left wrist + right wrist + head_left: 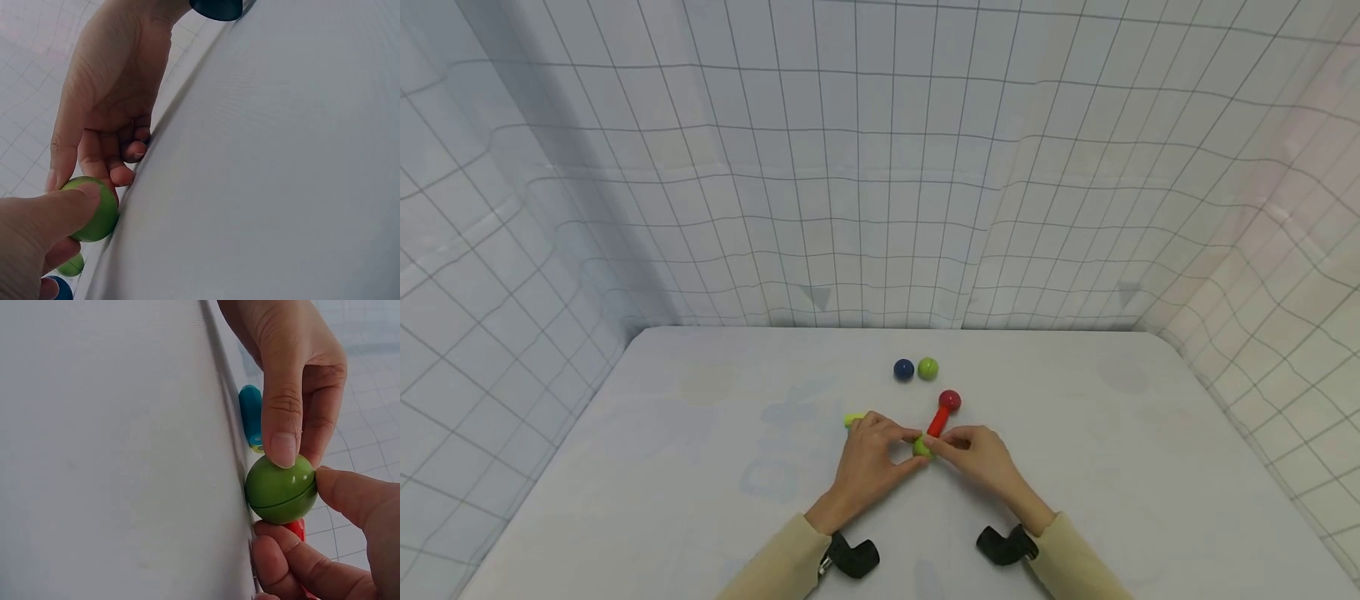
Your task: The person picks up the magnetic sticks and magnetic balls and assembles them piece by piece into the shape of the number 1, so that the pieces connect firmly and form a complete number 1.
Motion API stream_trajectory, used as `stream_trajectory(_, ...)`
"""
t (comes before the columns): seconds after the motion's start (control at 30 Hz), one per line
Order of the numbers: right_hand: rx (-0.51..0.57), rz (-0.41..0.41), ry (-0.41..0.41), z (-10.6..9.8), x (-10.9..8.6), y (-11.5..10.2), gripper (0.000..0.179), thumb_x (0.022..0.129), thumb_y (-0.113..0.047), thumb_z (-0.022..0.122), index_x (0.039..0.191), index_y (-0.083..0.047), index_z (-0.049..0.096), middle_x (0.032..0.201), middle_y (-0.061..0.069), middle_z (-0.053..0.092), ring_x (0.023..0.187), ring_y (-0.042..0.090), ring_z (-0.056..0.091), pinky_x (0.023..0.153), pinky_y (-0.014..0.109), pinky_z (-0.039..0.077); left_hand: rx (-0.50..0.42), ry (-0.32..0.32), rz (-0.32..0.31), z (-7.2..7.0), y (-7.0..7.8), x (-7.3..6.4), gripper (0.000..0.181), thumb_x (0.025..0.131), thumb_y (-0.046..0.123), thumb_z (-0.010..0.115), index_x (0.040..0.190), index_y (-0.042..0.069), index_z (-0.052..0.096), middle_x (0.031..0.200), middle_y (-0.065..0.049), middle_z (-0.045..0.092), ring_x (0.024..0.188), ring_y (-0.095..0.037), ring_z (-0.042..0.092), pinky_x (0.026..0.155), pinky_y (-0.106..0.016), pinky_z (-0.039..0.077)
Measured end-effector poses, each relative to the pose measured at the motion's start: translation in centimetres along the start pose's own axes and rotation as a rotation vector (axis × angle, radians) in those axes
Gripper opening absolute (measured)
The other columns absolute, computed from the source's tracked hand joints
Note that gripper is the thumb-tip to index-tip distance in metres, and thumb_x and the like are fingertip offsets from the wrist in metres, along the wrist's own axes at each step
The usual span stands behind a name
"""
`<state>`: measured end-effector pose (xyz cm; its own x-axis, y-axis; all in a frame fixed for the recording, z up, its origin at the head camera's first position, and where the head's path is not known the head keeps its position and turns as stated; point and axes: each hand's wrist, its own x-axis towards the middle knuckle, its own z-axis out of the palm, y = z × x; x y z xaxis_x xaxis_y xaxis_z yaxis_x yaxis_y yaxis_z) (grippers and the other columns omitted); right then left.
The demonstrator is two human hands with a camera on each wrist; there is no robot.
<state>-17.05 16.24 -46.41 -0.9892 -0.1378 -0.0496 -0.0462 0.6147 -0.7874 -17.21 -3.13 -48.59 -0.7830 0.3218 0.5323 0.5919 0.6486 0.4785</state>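
Observation:
A glossy green ball [282, 490] with a dark seam line is between both hands, close over the white table. My left hand [874, 460] pinches it, its thumb [282, 425] lying on the ball's side. From the other side my right hand [983, 460] holds the same ball between thumb and fingers, as the right wrist view shows. Just beyond the fingertips a red stick [938, 422] lies with its far end at a red ball [950, 401]. Beside the left knuckles a yellow-green stick [853, 419] is partly hidden by the hand.
Farther back on the table sit a navy ball [904, 370] and a second green ball [928, 368], side by side. A teal cylinder [251, 412] shows behind the left hand in the right wrist view. Gridded white curtains [880, 167] rise at the table's back and sides.

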Motion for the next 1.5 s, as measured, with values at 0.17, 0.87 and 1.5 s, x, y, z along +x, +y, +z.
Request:
stream_trajectory(0.17, -0.002, -0.008, 0.0, -0.1, -0.3, 0.0, 0.034, 0.085, -0.044, 0.068, 0.083, -0.01, 0.072, 0.067, -0.006, 0.061, 0.065, 0.012, 0.05, 0.058, 0.028, 0.038, -0.017, 0.005, -0.013, 0.2, 0.5, -0.2, 0.033, 0.069, 0.037, 0.084, 0.095, 0.018, 0.076, 0.085, 0.011, 0.068, 0.081, -0.008, 0.046, 0.075, -0.03, 0.036)
stream_trajectory(0.87, 0.025, -0.028, -0.021, -0.5, -0.6, 0.2, 0.033, 0.084, -0.042, 0.071, 0.08, -0.01, 0.068, 0.064, -0.005, 0.058, 0.061, 0.011, 0.048, 0.053, 0.024, 0.034, -0.011, 0.021, 0.009, 0.4, 1.0, -0.3, 0.033, 0.071, 0.04, 0.082, 0.095, 0.018, 0.075, 0.086, 0.011, 0.068, 0.081, -0.008, 0.045, 0.076, -0.029, 0.037)
stream_trajectory(1.5, -0.02, -0.065, 0.069, -1.0, -0.5, 0.8, 0.025, 0.086, -0.036, 0.07, 0.085, -0.011, 0.068, 0.066, -0.006, 0.055, 0.062, 0.013, 0.048, 0.055, 0.026, 0.037, -0.009, 0.068, 0.034, 0.4, 0.9, -0.2, 0.027, 0.075, 0.035, 0.081, 0.096, 0.019, 0.074, 0.088, 0.01, 0.067, 0.083, -0.01, 0.048, 0.077, -0.029, 0.039)
